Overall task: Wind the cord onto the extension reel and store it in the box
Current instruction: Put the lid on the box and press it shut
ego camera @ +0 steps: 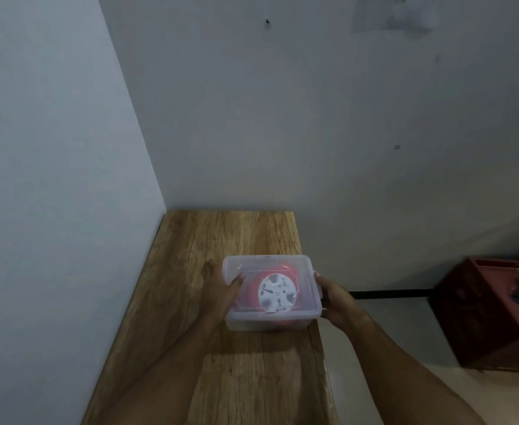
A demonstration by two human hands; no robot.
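Since the box (pixel 310 289) is clear thin plastic with a lid (pixel 242 265) on top, it probably flexes and slides easily on smooth wood; the reel (pixel 278 291) inside likely makes it moderately heavy, weight centred. Best hold, I judge: both short sides under the rim, as now. Left hand (pixel 224 289) lies against the left side, its thumb over the lid edge, fingers mostly hidden behind the wall, so curled or flat I cannot tell for sure. Right hand (pixel 333 299) grips the right rim, fingers wrapped at the edge. Box sits on the tabletop (pixel 196 240) near its right edge, mid-depth. Reel: red body, white round face with dark socket holes, lying flat, seen blurred through the lid. Cord not visible separately. Red crate (pixel 482 314) on the floor, right.
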